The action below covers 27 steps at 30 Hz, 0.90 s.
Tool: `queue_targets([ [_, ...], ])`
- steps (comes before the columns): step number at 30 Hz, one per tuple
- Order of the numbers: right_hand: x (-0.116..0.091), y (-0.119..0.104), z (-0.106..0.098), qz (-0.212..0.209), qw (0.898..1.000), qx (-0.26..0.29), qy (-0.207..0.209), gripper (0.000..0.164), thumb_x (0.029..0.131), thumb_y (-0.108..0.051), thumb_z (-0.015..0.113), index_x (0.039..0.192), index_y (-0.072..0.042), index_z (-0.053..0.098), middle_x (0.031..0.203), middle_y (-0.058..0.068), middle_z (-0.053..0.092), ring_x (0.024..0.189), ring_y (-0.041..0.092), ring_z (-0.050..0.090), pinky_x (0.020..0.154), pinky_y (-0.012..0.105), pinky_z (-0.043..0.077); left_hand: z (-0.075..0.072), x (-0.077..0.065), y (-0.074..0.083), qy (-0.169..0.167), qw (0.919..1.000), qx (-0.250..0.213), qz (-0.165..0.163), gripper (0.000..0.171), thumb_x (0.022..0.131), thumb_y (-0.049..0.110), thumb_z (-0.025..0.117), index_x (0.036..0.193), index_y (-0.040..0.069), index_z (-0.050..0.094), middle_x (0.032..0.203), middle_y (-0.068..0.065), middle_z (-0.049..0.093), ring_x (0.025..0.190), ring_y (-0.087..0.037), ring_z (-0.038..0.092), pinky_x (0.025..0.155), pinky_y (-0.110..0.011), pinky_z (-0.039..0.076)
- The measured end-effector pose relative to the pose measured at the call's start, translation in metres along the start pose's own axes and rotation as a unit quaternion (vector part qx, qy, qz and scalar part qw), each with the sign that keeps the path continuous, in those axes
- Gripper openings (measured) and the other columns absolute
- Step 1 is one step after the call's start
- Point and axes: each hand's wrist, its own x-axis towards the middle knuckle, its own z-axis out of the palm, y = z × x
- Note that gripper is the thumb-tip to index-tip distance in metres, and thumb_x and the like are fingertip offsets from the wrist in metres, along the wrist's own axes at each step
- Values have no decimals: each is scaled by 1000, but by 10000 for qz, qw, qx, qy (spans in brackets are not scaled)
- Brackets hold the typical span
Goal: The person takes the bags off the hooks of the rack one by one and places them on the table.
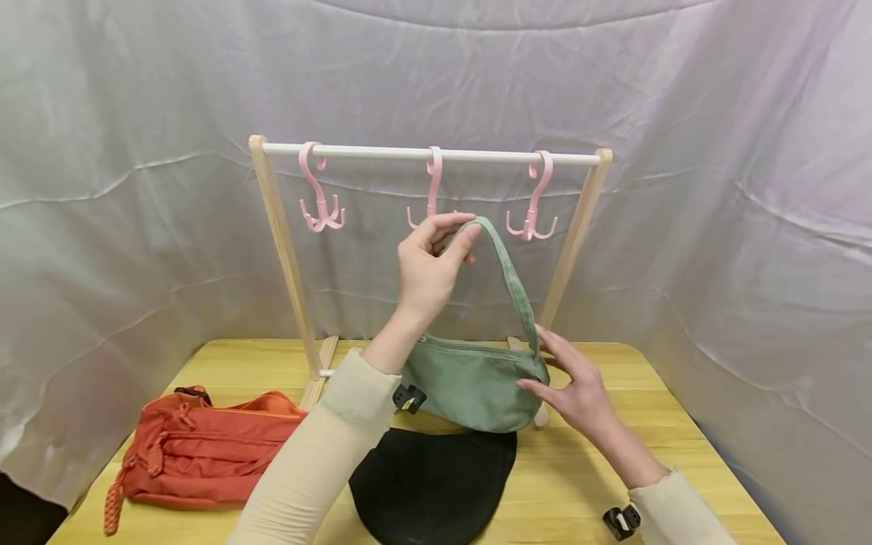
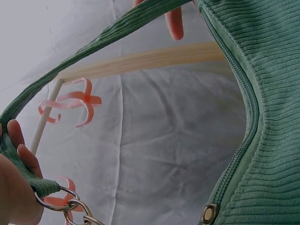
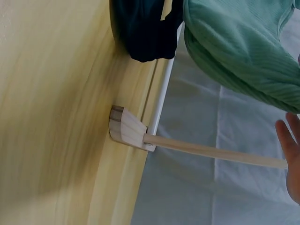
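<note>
A green corduroy shoulder bag (image 1: pixel 470 382) hangs in the air by its strap, in front of the rack. My left hand (image 1: pixel 431 261) pinches the top of the strap (image 1: pixel 507 272) between thumb and fingers, just below the middle pink hook (image 1: pixel 434 182). At the bag's right end is my right hand (image 1: pixel 575 382), thumb over the front and fingers by the strap's base. The left wrist view shows the bag's zipper (image 2: pixel 251 117) and metal rings (image 2: pixel 77 206) at the strap end. Seen from the right wrist, the bag's underside (image 3: pixel 234 61) is off the table.
Two more pink hooks (image 1: pixel 322 200) (image 1: pixel 534 204) hang from the rack's white bar (image 1: pixel 381 154), between wooden posts (image 1: pixel 282 242). A red-orange bag (image 1: pixel 204 454) lies on the table at left. Below the green bag lies a black bag (image 1: pixel 436 484). Grey cloth surrounds the table.
</note>
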Motion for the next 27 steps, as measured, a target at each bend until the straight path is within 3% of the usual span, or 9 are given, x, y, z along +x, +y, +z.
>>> queue_targets([
  [6, -3, -1, 3, 132, 9996, 57, 245, 93, 65, 18, 89, 149, 0, 54, 129, 19, 71, 102, 12, 73, 78, 19, 60, -4, -1, -1, 47, 9999, 74, -52, 19, 94, -1, 75, 111, -8, 73, 94, -19, 76, 59, -10, 63, 61, -24, 56],
  [12, -2, 2, 4, -166, 9984, 184, 518, 88, 62, 27, 84, 143, 6, 57, 113, 23, 75, 106, 7, 72, 75, 16, 59, -10, 0, -4, 120, 9998, 167, 22, 18, 93, -2, 75, 110, -9, 72, 92, -19, 76, 58, -10, 63, 58, -23, 55],
  [20, -3, 5, 4, -285, 9962, 401, 722, 83, 59, 33, 80, 137, 10, 61, 115, 17, 76, 111, 6, 70, 75, 17, 59, -21, 0, -7, 138, 9994, 317, 97, 18, 93, -2, 76, 110, -8, 73, 92, -17, 77, 58, -10, 64, 56, -21, 52],
  [27, -2, 6, 3, -425, 9934, 717, 790, 70, 66, 35, 74, 132, 15, 62, 117, 25, 72, 114, 15, 71, 77, 18, 59, -32, -3, -9, 192, 9991, 366, 5, 17, 93, -1, 77, 108, -7, 74, 91, -9, 78, 59, -10, 64, 55, -21, 51],
])
